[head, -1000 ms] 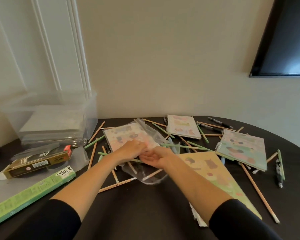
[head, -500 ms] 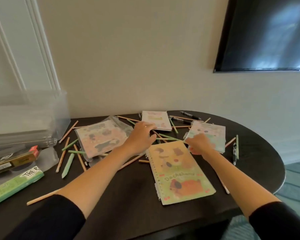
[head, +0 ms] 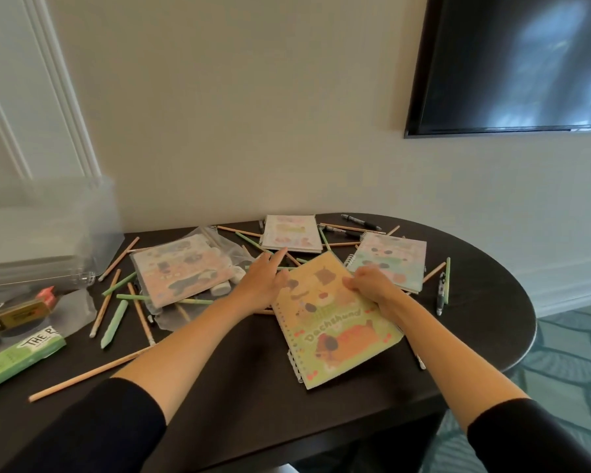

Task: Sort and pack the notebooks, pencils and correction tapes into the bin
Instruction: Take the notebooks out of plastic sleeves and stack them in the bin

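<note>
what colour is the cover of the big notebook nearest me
The notebook cover is yellow-green with cartoon dogs; head view.

Left of the Dachshund notebook [head: 335,322], the clear bin [head: 48,233] is blurred and cut off by the left edge, as are the gold box [head: 11,314] and green box [head: 17,356]. White lumps [head: 224,286] in the plastic bag [head: 232,254] just left of the notebook may be correction tapes. Pencils [head: 294,260] vanish under its far corner; the right hand [head: 372,288] gripping its right edge hides its fingertips.

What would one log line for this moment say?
left hand: open, beside yellow spiral-bound Dachshund notebook | right hand: grips notebook's far edge | clear plastic bin: far left
</note>
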A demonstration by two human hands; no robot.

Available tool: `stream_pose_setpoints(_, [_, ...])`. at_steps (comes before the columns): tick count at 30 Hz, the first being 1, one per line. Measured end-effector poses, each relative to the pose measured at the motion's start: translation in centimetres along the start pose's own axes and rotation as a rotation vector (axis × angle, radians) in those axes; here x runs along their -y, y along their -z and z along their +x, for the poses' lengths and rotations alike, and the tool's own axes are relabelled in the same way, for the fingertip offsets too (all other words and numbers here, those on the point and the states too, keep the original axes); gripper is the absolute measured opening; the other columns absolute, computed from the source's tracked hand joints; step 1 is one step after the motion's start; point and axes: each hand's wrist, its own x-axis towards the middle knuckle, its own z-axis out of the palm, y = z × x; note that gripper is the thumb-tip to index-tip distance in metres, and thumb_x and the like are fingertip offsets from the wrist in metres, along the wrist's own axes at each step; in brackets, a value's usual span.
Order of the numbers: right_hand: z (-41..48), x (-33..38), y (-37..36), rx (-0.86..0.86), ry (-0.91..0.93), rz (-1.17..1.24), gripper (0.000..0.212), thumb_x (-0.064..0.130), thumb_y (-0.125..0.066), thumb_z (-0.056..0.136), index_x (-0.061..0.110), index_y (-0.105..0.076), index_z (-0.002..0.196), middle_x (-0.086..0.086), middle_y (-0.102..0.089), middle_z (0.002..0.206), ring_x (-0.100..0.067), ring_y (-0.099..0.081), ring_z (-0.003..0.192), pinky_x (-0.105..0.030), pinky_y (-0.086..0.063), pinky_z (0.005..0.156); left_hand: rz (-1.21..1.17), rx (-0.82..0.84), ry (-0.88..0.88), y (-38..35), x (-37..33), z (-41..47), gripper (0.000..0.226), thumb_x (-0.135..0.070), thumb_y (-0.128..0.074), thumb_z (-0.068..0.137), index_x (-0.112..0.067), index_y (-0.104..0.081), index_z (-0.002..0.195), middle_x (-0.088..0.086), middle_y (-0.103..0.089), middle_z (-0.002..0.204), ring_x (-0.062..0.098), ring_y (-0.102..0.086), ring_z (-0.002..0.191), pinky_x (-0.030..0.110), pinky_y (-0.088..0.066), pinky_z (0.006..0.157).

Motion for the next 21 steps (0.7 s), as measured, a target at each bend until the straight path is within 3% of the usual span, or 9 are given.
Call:
stream_pose_setpoints(2, [-0.1, 0.7, 0.4, -0.030, 0.065, 0.051, 0.021, 0.017, -0.053, 0.094, 0.014, -0.048, 0.073, -0.008, -0.061, 0.082, -0.019, -0.058, 0.067, -0.030, -0.048, 0.061, -0.104, -0.049, -0.034, 0.6, -0.4, 0.0, 0.052, -0.024, -0.027, 0.100, -0.021, -0.006, 0.149, 0.011, -0.027, 0.149, 0.023, -0.026, 0.137, 0.033, -0.027, 0.104])
stream_pose_setpoints(5, [-0.1, 1.4, 1.5, -0.025, 0.048, 0.228, 0.018, 0.015, -0.051, 0.094, 0.013, -0.053, 0.076, -0.009, -0.062, 0.082, -0.023, -0.061, 0.073, -0.037, -0.051, 0.071, -0.272, -0.161, -0.044, 1.6, -0.8, -0.1, 0.052, -0.029, -0.022, 0.101, -0.024, -0.001, 0.148, 0.006, -0.046, 0.130, 0.028, -0.039, 0.128, 0.032, -0.035, 0.093])
stream_pose_setpoints(7, [-0.2, 1.9, 2.3, -0.003, -0.043, 0.432, 0.013, 0.015, -0.052, 0.093, 0.011, -0.059, 0.082, -0.009, -0.066, 0.082, -0.024, -0.064, 0.073, -0.037, -0.052, 0.068, -0.538, -0.261, 0.075, 2.5, -0.9, 0.4, 0.051, -0.040, -0.017, 0.101, -0.022, -0.009, 0.148, 0.000, -0.048, 0.130, 0.027, -0.043, 0.125, 0.033, -0.039, 0.091])
stream_pose_setpoints(9, [-0.2, 2.5, 2.3, 0.016, -0.128, 0.623, 0.012, 0.016, -0.053, 0.092, 0.009, -0.061, 0.085, -0.009, -0.068, 0.078, -0.023, -0.065, 0.068, -0.033, -0.052, 0.058, -0.926, -0.289, 0.280, 3.8, -1.3, 0.8, 0.057, -0.050, -0.015, 0.098, -0.018, -0.020, 0.145, 0.005, -0.053, 0.118, 0.028, -0.053, 0.113, 0.038, -0.048, 0.084])
stream_pose_setpoints(11, [0.0, 3.6, 1.4, 0.009, -0.149, 0.764, 0.014, 0.016, -0.052, 0.093, 0.005, -0.059, 0.087, -0.007, -0.065, 0.075, -0.022, -0.062, 0.065, -0.032, -0.049, 0.053, -1.040, -0.215, 0.312, 5.0, -1.5, 0.6, 0.068, -0.059, -0.014, 0.093, -0.012, -0.035, 0.138, 0.012, -0.061, 0.107, 0.027, -0.062, 0.097, 0.039, -0.054, 0.075])
stream_pose_setpoints(14, [0.3, 5.7, -1.1, -0.057, -0.135, 0.892, 0.016, 0.014, -0.045, 0.097, 0.007, -0.054, 0.108, -0.010, -0.064, 0.095, -0.027, -0.062, 0.084, -0.040, -0.049, 0.066, -1.148, -0.033, 0.207, 6.2, -1.4, 0.3, 0.074, -0.068, -0.021, 0.087, -0.012, -0.060, 0.114, 0.010, -0.071, 0.091, 0.023, -0.069, 0.081, 0.032, -0.055, 0.059])
stream_pose_setpoints(16, [0.4, 6.8, -2.5, -0.119, -0.117, 0.975, 0.024, 0.010, -0.039, 0.098, 0.006, -0.049, 0.120, -0.013, -0.060, 0.109, -0.030, -0.061, 0.090, -0.044, -0.050, 0.072, -1.261, -0.008, 0.129, 6.5, -1.1, 0.2, 0.057, -0.063, -0.034, 0.087, -0.018, -0.065, 0.102, 0.007, -0.073, 0.091, 0.019, -0.070, 0.079, 0.030, -0.055, 0.059])
stream_pose_setpoints(19, [0.3, 8.7, -4.3, -0.133, -0.048, 1.124, 0.022, 0.004, -0.035, 0.098, 0.007, -0.048, 0.115, -0.011, -0.057, 0.101, -0.026, -0.058, 0.077, -0.043, -0.049, 0.068, -1.369, -0.132, 0.091, 7.1, -0.3, -0.1, 0.031, -0.043, -0.049, 0.089, -0.017, -0.063, 0.102, 0.004, -0.073, 0.088, 0.016, -0.069, 0.075, 0.029, -0.055, 0.060])
stream_pose_setpoints(21, [0.2, 10.1, -5.2, -0.087, 0.034, 1.206, 0.020, 0.000, -0.035, 0.097, 0.006, -0.048, 0.112, -0.012, -0.055, 0.102, -0.026, -0.057, 0.083, -0.043, -0.048, 0.076, -1.310, -0.171, 0.091, 7.3, 0.5, -0.3, 0.023, -0.030, -0.052, 0.091, -0.015, -0.061, 0.105, 0.005, -0.071, 0.093, 0.018, -0.069, 0.081, 0.032, -0.056, 0.062])
